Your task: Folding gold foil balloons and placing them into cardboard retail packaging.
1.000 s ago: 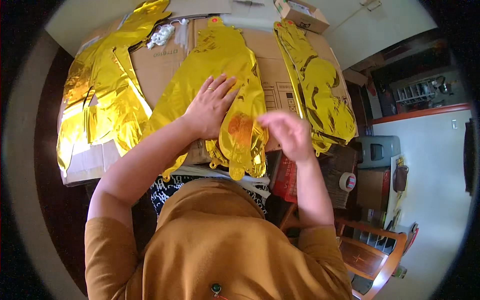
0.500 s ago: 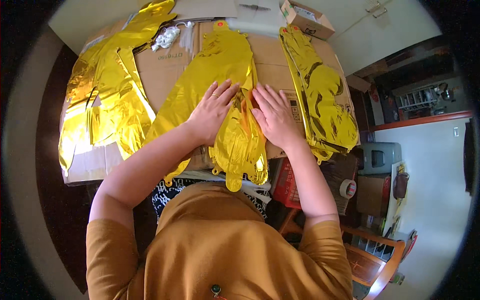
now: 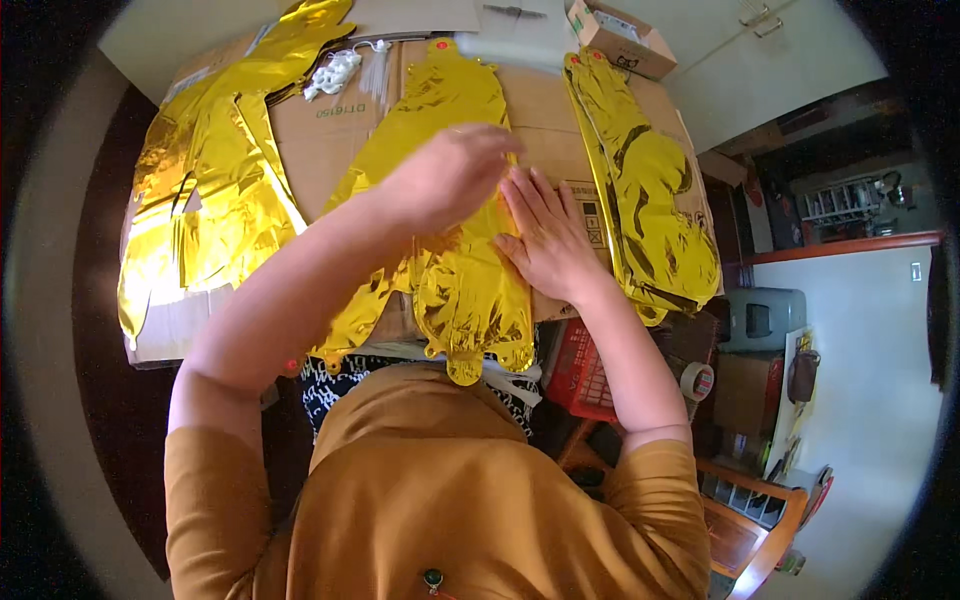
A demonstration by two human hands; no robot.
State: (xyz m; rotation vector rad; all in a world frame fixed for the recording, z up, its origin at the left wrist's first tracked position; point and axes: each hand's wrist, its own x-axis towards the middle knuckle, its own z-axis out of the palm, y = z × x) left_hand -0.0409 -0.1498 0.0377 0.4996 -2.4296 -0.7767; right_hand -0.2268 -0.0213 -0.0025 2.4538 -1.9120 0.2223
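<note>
A flat, uninflated gold foil balloon (image 3: 455,95) lies on the cardboard in front of me, its lower end with small tabs reaching the near edge. My right hand (image 3: 550,238) rests flat along the right side of this balloon, fingers stretched out. Above the balloon's middle, my left hand (image 3: 450,178) is lifted and smeared by motion, so its fingers cannot be made out. It hides part of the foil beneath. More flat gold foil balloons (image 3: 215,150) lie on the left, and a stack of folded gold foil balloons (image 3: 645,190) lies on the right.
Brown cardboard (image 3: 545,130) covers the table. At the far side are a bundle of white string (image 3: 333,74) and a small open carton (image 3: 622,42). A red plastic crate (image 3: 580,375), a tape roll (image 3: 697,381) and a wooden chair (image 3: 745,530) stand to the lower right.
My left hand has risen off the foil and swung rightward, toward my right hand. The right hand stays at the balloon's right edge, while the foil between the hands lies flatter.
</note>
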